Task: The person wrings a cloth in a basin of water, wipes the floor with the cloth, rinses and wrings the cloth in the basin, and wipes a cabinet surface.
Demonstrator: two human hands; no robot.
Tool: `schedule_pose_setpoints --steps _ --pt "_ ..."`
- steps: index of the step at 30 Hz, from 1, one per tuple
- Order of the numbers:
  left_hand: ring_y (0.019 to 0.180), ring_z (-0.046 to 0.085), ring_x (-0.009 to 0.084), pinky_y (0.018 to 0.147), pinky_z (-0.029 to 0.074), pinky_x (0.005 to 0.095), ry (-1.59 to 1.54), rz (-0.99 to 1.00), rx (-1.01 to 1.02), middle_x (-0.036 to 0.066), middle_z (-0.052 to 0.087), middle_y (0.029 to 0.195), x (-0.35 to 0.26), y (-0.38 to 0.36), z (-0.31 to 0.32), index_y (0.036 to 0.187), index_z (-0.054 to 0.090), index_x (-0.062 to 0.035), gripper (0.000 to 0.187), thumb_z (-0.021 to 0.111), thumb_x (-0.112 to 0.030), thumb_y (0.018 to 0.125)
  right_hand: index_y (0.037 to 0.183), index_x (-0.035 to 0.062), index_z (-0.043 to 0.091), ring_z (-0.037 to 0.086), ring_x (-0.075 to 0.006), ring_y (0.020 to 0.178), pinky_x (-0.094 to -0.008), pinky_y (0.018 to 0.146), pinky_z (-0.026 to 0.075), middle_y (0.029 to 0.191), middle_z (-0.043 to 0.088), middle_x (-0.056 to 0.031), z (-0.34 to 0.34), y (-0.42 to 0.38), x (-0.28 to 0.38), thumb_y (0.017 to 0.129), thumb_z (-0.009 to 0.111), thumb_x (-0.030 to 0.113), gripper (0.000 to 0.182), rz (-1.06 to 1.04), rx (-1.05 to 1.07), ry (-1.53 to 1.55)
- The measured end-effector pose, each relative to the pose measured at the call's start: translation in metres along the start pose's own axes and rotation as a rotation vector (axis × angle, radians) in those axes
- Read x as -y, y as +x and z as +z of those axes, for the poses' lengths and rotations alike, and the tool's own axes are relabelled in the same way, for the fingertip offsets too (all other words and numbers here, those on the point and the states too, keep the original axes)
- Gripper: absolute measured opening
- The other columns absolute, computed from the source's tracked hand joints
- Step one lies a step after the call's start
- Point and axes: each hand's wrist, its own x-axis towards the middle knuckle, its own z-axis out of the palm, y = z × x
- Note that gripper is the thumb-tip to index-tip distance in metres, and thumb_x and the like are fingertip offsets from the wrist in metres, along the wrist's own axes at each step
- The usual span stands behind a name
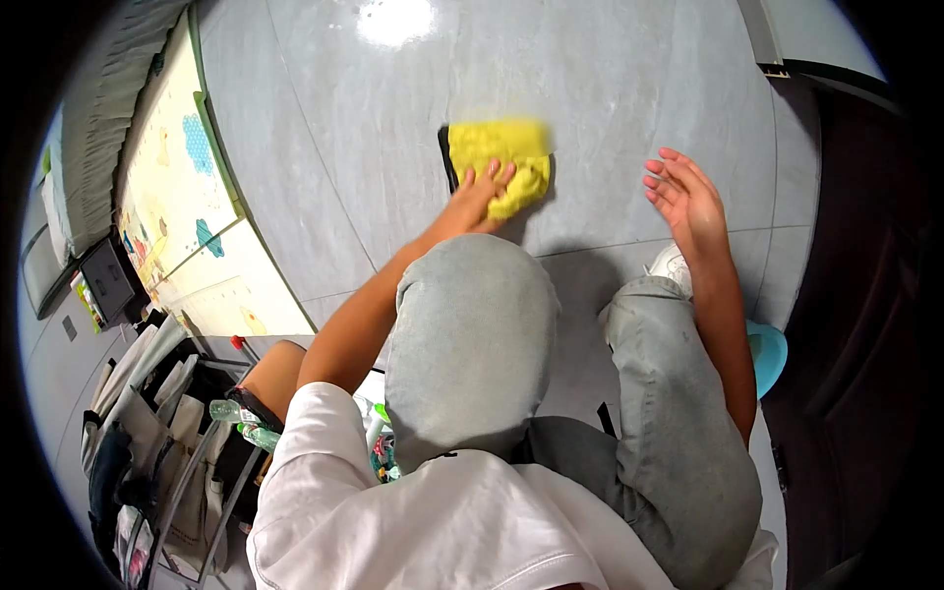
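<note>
A yellow cloth [528,177] with a black strip along its left edge lies on the grey tiled floor, bunched at its lower right and blurred along its upper right. My left hand [482,195] presses on it from above, fingers spread over the fabric rather than wrapped round it. Off to the right, my right hand [688,197] hovers above the tiles with nothing in it, its fingers apart and slightly bent. Below that hand, a white shoe [671,265] shows beside my grey trouser leg.
A cream patterned play mat [226,285] with a green edge borders the floor on the left. Lower left stands a metal rack [211,482] with bags and bottles. A light-blue basin [767,359] sits at right, by dark doors [855,295]. My bent knees are close to both arms.
</note>
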Motion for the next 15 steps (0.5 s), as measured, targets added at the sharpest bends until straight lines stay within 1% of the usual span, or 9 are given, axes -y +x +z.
schedule_pose_setpoints --steps 2,3,4,6,8,9,10,12,15 --pt "0.154 0.01 0.0403 0.121 0.004 0.063 0.098 0.102 -0.167 0.015 0.026 0.165 0.034 -0.023 0.055 0.137 0.043 -0.0029 0.059 0.069 -0.029 0.091 0.126 0.0013 0.055 0.063 -0.0199 0.099 -0.0324 0.088 0.05 0.111 0.065 -0.0113 -0.002 -0.001 -0.001 0.099 0.057 0.018 0.032 0.004 -0.001 0.007" --pt "0.154 0.01 0.0408 0.121 0.004 0.0643 0.219 -0.021 -0.225 0.016 0.029 0.163 0.029 -0.027 0.078 0.119 0.046 -0.0049 0.055 0.076 -0.035 0.085 0.126 0.0014 0.055 0.063 -0.0198 0.099 -0.0324 0.088 0.05 0.112 0.065 -0.0113 -0.004 0.0 -0.003 0.099 0.057 0.018 0.032 0.012 -0.003 0.009" --pt "0.154 0.008 0.0417 0.119 0.003 0.0671 0.303 -0.075 -0.303 0.018 0.025 0.164 0.023 -0.028 0.099 0.122 0.044 -0.0076 0.063 0.078 -0.04 0.081 0.126 0.0016 0.056 0.063 -0.0197 0.099 -0.0324 0.088 0.05 0.112 0.065 -0.0113 -0.005 0.0 -0.005 0.099 0.058 0.018 0.032 0.022 -0.005 0.012" --pt "0.154 -0.002 0.043 0.118 -0.001 0.068 0.285 -0.31 -0.241 0.018 0.01 0.168 -0.013 -0.012 0.105 0.133 0.038 -0.0103 0.077 0.08 -0.043 0.078 0.125 0.0019 0.056 0.063 -0.0197 0.099 -0.0324 0.088 0.049 0.112 0.065 -0.011 -0.003 -0.004 -0.006 0.098 0.058 0.018 0.031 0.051 -0.012 0.01" --pt "0.152 -0.015 0.0469 0.116 -0.007 0.0686 0.071 -0.377 -0.351 0.021 -0.007 0.168 -0.026 0.012 0.115 0.141 0.031 -0.0127 0.084 0.079 -0.04 0.079 0.124 0.0021 0.057 0.063 -0.0196 0.098 -0.0324 0.088 0.049 0.111 0.065 -0.0108 -0.004 -0.006 -0.008 0.098 0.058 0.018 0.031 0.075 -0.021 0.005" --pt "0.147 -0.027 0.0485 0.113 -0.013 0.0687 -0.038 -0.383 -0.333 0.024 -0.016 0.165 -0.033 0.026 0.112 0.147 0.022 -0.0074 0.092 0.075 -0.045 0.083 0.124 0.0022 0.057 0.063 -0.0195 0.098 -0.0325 0.088 0.05 0.11 0.065 -0.0107 -0.006 -0.006 -0.009 0.098 0.058 0.018 0.031 0.085 -0.023 0.004" --pt "0.146 -0.026 0.0525 0.11 -0.015 0.0708 -0.183 -0.357 -0.346 0.028 -0.02 0.163 -0.041 0.04 0.103 0.152 0.016 -0.0008 0.104 0.068 -0.059 0.084 0.124 0.0023 0.057 0.063 -0.0194 0.097 -0.0325 0.087 0.05 0.11 0.065 -0.0106 -0.007 -0.006 -0.01 0.098 0.058 0.018 0.03 0.096 -0.026 0.005" --pt "0.142 -0.032 0.053 0.108 -0.017 0.0707 -0.196 -0.475 -0.33 0.03 -0.028 0.159 -0.059 0.083 0.086 0.154 0.003 0.0035 0.112 0.066 -0.061 0.087 0.125 0.0024 0.056 0.063 -0.0186 0.097 -0.0321 0.087 0.05 0.11 0.065 -0.0098 -0.007 -0.01 -0.01 0.099 0.055 0.017 0.03 0.101 -0.033 -0.011" --pt "0.144 -0.029 0.0519 0.11 -0.016 0.0691 -0.206 -0.428 -0.456 0.03 -0.025 0.16 -0.085 0.161 0.056 0.154 0.009 0.0045 0.11 0.063 -0.063 0.087 0.126 0.0027 0.055 0.063 -0.0178 0.096 -0.0309 0.086 0.051 0.109 0.064 -0.0093 -0.01 -0.014 -0.011 0.1 0.055 0.017 0.03 0.133 -0.035 -0.014"
